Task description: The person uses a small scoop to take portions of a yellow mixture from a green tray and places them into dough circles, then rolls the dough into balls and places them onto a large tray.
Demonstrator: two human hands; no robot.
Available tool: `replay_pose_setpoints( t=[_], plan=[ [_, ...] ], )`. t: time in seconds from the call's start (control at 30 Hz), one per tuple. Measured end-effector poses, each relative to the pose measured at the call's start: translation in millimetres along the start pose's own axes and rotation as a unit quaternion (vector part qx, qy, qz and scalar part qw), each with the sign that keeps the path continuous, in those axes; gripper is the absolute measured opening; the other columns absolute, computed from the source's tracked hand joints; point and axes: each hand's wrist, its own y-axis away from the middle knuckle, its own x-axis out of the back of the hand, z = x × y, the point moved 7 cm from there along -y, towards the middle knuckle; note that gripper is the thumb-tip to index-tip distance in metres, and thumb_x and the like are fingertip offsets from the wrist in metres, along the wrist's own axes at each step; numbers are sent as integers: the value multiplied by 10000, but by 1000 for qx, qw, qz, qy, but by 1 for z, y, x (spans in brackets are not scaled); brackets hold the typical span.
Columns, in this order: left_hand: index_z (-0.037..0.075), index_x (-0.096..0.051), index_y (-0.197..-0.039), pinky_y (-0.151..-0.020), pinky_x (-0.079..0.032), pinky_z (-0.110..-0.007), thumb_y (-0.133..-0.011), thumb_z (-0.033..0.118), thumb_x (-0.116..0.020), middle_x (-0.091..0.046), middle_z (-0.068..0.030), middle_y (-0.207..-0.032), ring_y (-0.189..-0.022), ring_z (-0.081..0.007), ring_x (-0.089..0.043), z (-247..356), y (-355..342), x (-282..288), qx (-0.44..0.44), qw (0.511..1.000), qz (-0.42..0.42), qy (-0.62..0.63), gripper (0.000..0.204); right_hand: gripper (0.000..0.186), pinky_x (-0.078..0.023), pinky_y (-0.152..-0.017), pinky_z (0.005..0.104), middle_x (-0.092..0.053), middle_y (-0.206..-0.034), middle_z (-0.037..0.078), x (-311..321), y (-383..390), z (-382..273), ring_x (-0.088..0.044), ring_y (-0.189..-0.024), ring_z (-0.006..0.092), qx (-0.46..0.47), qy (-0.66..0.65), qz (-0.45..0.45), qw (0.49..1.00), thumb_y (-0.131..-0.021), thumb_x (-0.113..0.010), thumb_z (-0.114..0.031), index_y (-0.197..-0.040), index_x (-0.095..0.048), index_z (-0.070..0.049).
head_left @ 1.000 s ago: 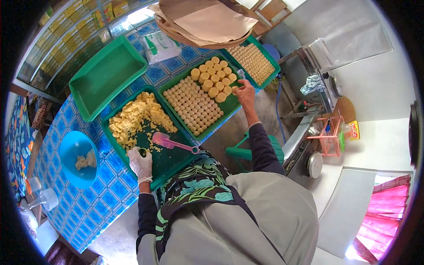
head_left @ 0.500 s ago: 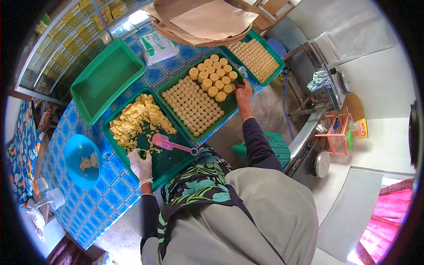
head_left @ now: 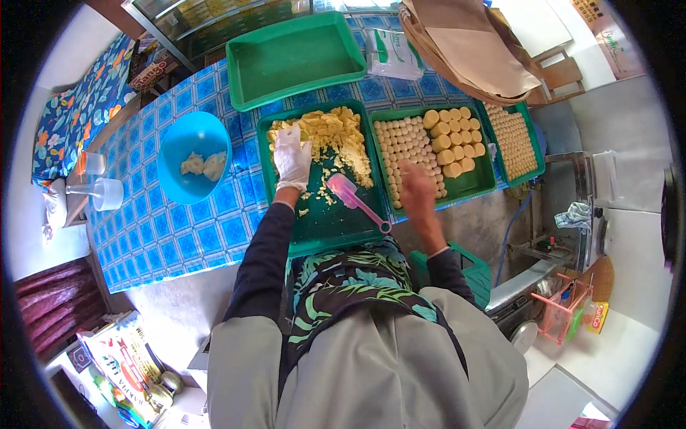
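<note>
My left hand point(head_left: 291, 159), in a white glove, is bent over the crumbly yellow dough point(head_left: 336, 129) in a green tray point(head_left: 329, 232). Its fingers look closed round something small that I cannot make out. Lying in the same tray, a pink translucent scoop point(head_left: 354, 196) points its handle toward me. My bare right hand point(head_left: 420, 191) is smeared by motion above the near part of the neighbouring green tray point(head_left: 480, 179). Rows of small pale dough balls point(head_left: 411, 146) fill that tray's left side. Taller yellow dough cylinders point(head_left: 452, 136) stand on its right side.
A blue bowl point(head_left: 168, 154) with pale dough lumps stands at left. Behind is another green tray point(head_left: 296, 68), beside a plastic packet point(head_left: 393, 53). A further tray of balls point(head_left: 513, 139) and a paper-lined basket point(head_left: 471, 50) lie right. A green stool point(head_left: 475, 275) stands below the table edge.
My view has swung to the left. My left hand has moved from the tray's near side onto the dough. My right hand has left the right tray's far corner and come nearer.
</note>
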Motion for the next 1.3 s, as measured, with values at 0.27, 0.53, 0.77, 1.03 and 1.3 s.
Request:
replay_pose_setpoints(
  t=[0.27,0.53,0.77,1.03,1.3],
  plan=[
    [28,-647,-793,-766,-487,-455,-695,227,-738,-604,-183,-927,-886,-367,-615,-16,18,-40,46,974,-216,-46,240,215,-494,-688,450,-585,-882,193,-82,36,-72,-602,-862,385,39,82,-203,975,-783,-580,-55,-994,-621,-61],
    [43,-709,-1016,-804,-500,-403,-646,221,-813,-617,-180,-964,-892,-351,-622,-27,63,-11,121,982,-106,98,423,388,-464,-627,521,-617,-818,205,-92,36,-76,-605,-730,422,-81,-120,-187,972,-849,-548,-119,-1219,-614,-214],
    [9,-655,-1143,-876,-486,-412,-654,151,-774,-644,-235,-1071,-1027,-380,-615,-45,68,-15,227,955,-148,124,523,416,-487,-593,489,-644,-804,201,-140,-5,-123,-633,-732,398,102,-30,-173,979,-875,-512,-117,-1284,-548,-183],
    [0,-587,-1231,-755,-546,-292,-748,-16,-691,-669,-137,-1079,-891,-210,-672,-59,95,-32,381,795,-91,464,494,412,-494,-582,479,-663,-815,192,-163,-27,-139,-659,-748,377,148,-1,-233,961,-869,-518,-101,-1280,-515,-137],
    [-74,-591,-1223,-643,-567,-258,-828,-66,-578,-693,-133,-1002,-769,-169,-682,-64,98,-43,415,749,9,517,395,311,-495,-606,514,-683,-848,192,-147,-33,-113,-661,-772,391,70,-22,-296,952,-983,-418,-297,-1191,-617,-179]
  ],
)
